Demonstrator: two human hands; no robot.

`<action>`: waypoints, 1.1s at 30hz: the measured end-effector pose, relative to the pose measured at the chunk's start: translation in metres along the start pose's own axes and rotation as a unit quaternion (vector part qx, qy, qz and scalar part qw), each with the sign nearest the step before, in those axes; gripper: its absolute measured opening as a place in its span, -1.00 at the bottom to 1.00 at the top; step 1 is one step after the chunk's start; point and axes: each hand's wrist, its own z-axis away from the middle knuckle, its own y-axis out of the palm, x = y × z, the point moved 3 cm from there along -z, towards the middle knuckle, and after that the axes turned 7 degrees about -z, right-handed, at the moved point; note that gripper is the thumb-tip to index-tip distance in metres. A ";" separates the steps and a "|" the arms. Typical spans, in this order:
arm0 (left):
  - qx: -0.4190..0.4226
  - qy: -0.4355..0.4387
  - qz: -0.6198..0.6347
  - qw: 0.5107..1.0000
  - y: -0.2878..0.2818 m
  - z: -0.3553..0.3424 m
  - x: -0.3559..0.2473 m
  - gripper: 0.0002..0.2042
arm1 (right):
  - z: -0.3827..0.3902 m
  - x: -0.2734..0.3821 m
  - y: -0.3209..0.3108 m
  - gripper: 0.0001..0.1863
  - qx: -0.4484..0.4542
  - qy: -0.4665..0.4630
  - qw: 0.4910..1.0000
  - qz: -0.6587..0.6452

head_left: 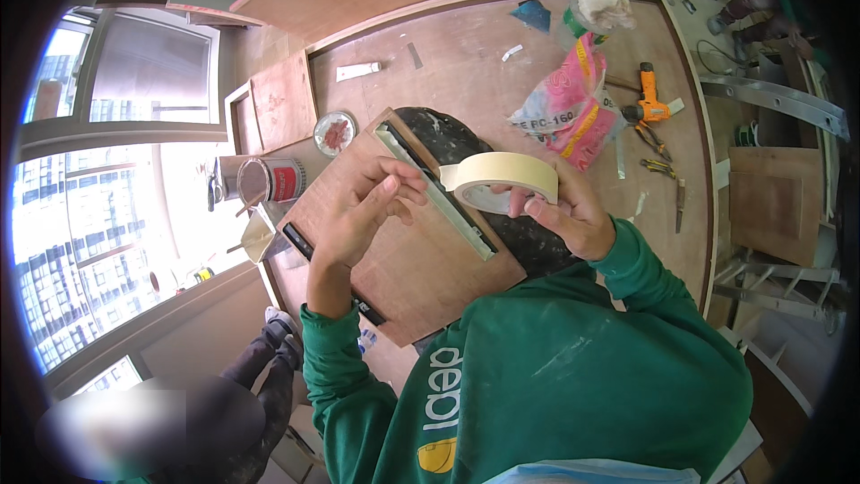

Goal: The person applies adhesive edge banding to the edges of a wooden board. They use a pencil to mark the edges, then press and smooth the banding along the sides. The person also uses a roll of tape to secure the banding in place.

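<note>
My right hand (578, 220) grips a roll of cream masking tape (509, 170), with fingers through its core and the thumb along its lower edge. A short loose end of tape sticks out on the roll's left. My left hand (367, 206) hovers over a flat wooden panel (425, 273), its fingers loosely curled and apart, a small gap from that loose end. A pale tape strip (448, 211) runs beside a black strip near the panel's right edge. Two black strips (367, 307) show on its left edge. Under the panel is a dark, speckled support (528, 237).
On the wooden surface around me lie a pink bag (573, 108), an orange power tool (649, 94), pliers (651, 139) and a white tube (358, 71). A tin can (285, 179) and a round dish (334, 133) stand left. Another person's legs (269, 367) are at lower left.
</note>
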 end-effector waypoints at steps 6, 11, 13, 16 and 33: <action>-0.028 -0.038 -0.103 0.994 0.037 -0.001 -0.024 -0.54 | -0.009 -0.006 0.006 -0.71 0.008 -0.045 0.995 0.085; -0.083 -0.032 -0.143 0.986 0.035 -0.008 -0.031 -0.69 | -0.020 -0.001 0.012 -0.74 -0.002 -0.088 0.986 0.145; -0.099 -0.013 -0.147 0.984 0.034 -0.009 -0.032 -0.73 | -0.025 0.000 0.012 -0.68 0.013 -0.149 0.973 0.174; -0.128 -0.001 -0.215 0.968 0.024 -0.014 -0.034 -0.74 | -0.026 0.013 0.015 -0.61 0.004 -0.042 0.965 0.257; -0.111 -0.041 -0.511 0.851 -0.026 -0.074 -0.073 -0.71 | 0.040 0.003 0.011 -0.47 -0.106 0.170 0.976 0.090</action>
